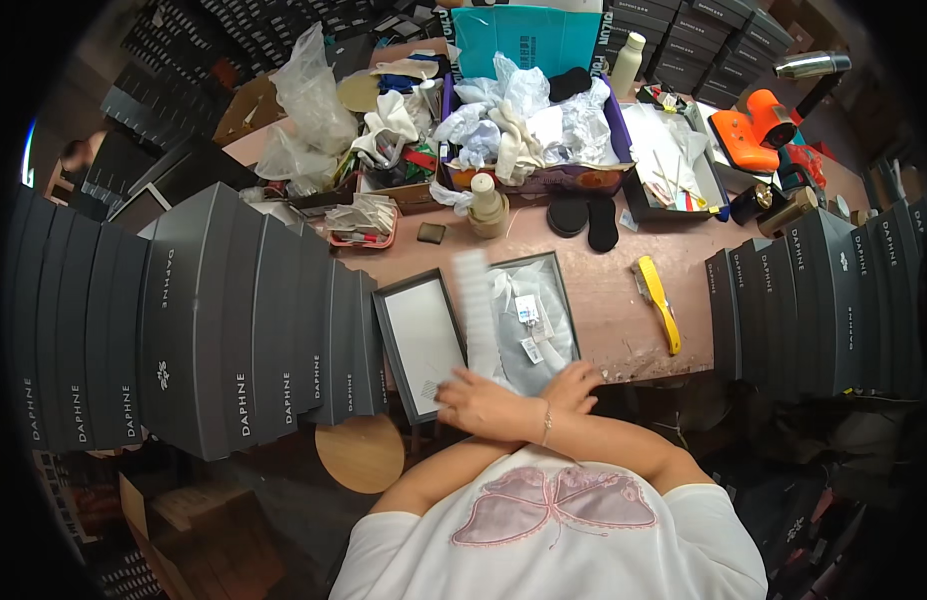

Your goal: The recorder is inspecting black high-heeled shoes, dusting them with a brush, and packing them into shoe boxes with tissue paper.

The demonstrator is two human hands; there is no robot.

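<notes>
My forearms are crossed. My right hand point(492, 408), with a thin bracelet at its wrist, reaches across to the left, fingers spread, at the near end of a white paper strip point(478, 310). That strip stands up, blurred, along the left side of an open dark shoebox point(570, 300). My left hand point(576, 388), partly covered by the right forearm, lies at the box's near right corner with its fingers apart. Inside the box are clear plastic wrap and pale contents with white tags point(527, 310). Left of it lies a dark box lid point(392, 312), its white inside up.
Rows of grey shoeboxes point(199, 330) stand left, and more shoeboxes point(819, 300) right. A yellow-handled brush point(660, 305) lies right of the open box. Behind are a squat bottle point(488, 207), black pads point(603, 222), a purple-edged bin of crumpled paper point(620, 130) and an orange device point(744, 140).
</notes>
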